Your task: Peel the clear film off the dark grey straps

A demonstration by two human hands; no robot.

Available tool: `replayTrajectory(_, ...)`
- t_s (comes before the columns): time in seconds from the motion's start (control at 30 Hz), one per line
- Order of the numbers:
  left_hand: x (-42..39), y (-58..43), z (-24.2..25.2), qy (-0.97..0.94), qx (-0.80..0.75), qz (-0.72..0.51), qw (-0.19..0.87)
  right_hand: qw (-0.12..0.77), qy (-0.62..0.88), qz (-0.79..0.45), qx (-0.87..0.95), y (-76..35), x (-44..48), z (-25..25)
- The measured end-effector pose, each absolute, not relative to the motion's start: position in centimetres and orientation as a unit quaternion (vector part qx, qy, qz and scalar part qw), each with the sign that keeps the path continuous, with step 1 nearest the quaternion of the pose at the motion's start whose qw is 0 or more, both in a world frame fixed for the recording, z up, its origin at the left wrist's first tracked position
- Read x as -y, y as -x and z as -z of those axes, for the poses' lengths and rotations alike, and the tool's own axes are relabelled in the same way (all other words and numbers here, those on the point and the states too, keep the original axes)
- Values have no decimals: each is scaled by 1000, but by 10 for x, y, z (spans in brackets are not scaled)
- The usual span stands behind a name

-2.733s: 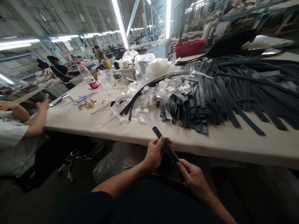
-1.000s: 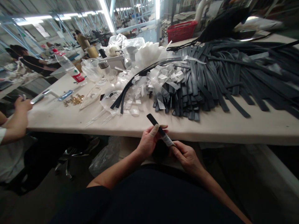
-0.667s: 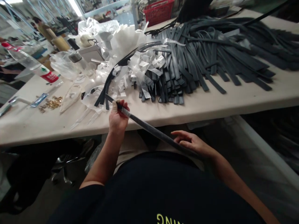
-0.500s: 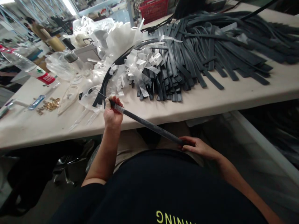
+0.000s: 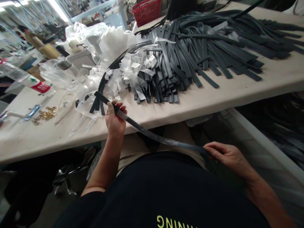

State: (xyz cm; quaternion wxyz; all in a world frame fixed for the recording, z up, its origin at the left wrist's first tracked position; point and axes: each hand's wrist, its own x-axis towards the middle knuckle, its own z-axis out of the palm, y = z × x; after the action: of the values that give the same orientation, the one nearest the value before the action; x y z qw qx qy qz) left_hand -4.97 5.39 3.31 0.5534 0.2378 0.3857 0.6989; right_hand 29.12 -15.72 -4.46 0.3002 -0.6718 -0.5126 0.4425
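Note:
A long dark strap [image 5: 152, 135] runs between my two hands across my lap, sagging a little in the middle. My left hand [image 5: 116, 118] grips it near one end, the thumb on top, just over the table's front edge. A pale band or wrapping shows on the strap beside those fingers. At the right, my right hand [image 5: 224, 155] pinches the strap between thumb and fingers; whatever lies past that pinch is hard to make out. Beyond my left hand, a few more dark straps [image 5: 101, 88] curve over the white scraps.
Many dark straps [image 5: 201, 57] lie heaped across the table [image 5: 190, 98]. White plastic scraps [image 5: 135, 69] are piled left of them. Small brass-coloured pieces [image 5: 48, 114], a plastic bottle [image 5: 30, 80] and a red basket [image 5: 147, 13] are also there. A pale-edged bin [image 5: 261, 139] stands below right.
My right hand has moved right and slightly down along the strap, so a longer stretch shows between my hands. The strap's end now sticks out farther past my left hand.

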Motion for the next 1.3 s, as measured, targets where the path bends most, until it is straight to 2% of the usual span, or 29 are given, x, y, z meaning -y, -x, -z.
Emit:
replayTrajectory(0.13, -32, 19, -35, -272, -364, -639, 621, 281, 648, -404, 582, -293, 148, 38)
replayTrajectory(0.3, -7, -8, -41, -278, -328, -566, 703, 334, 580, -330, 665, -270, 123, 40)
replayTrajectory(0.4, 2, -18, -46, -328, -293, -551, 710, 370, 507, -371, 684, -235, 98, 31)
replayTrajectory(0.57, 10, -23, -43, -427, -283, -578, 635, 418, 377, -502, 657, -181, 60, 10)
replayTrajectory(0.73, 17, -19, -29, -440, -330, -531, 645, 410, 379, -515, 651, -163, 47, 6)
replayTrajectory(1.07, -7, -7, -26, -321, -321, -628, 632, 320, 409, -528, 672, -175, 55, 21)
replayTrajectory(1.3, -43, 24, -36, -193, -330, -652, 654, 301, 375, -645, 593, -229, 75, 44)
